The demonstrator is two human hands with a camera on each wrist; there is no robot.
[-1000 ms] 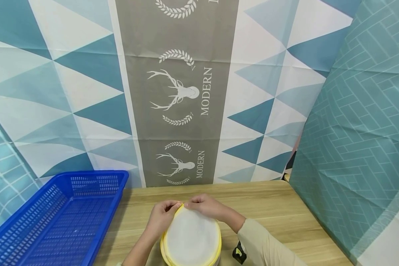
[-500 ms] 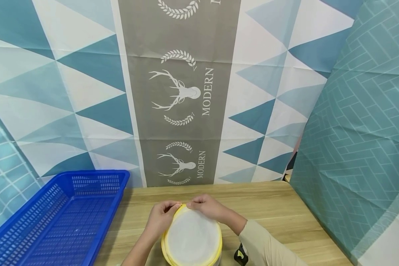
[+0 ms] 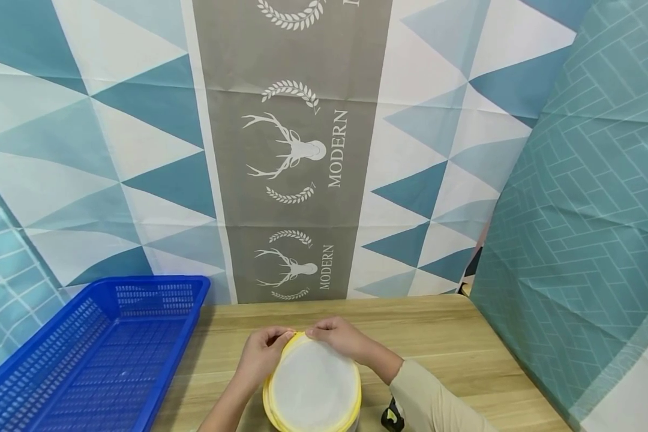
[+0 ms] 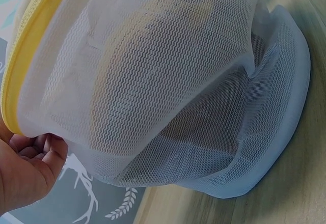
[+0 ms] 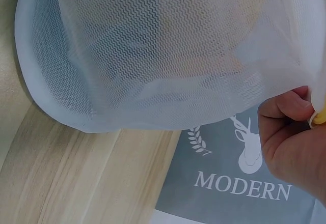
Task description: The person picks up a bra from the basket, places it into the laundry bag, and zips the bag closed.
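A round white mesh laundry bag (image 3: 315, 384) with a yellow zipped rim stands on the table, its lid facing up toward the head camera. At the far edge of that rim, my left hand (image 3: 263, 355) pinches the yellow band between thumb and fingers. Just to the right, my right hand (image 3: 342, 342) grips the same edge. In the left wrist view, the sheer side of the bag (image 4: 153, 81) sags in folds below the yellow zipper strip (image 4: 25, 56). From the right wrist, the mesh wall (image 5: 127, 56) appears with my right fingers (image 5: 288, 104) curled at the rim.
A large blue plastic basket (image 3: 164, 342) is at the left on the wooden table (image 3: 437, 336). A small black item with a yellow-green mark (image 3: 392, 417) lies by the right sleeve (image 3: 432, 396). Patterned cloth (image 3: 297, 198) hangs behind the table.
My right hand has shifted slightly right along the rim, widening the gap from my left hand, which keeps its hold. The bag stays in about the same place.
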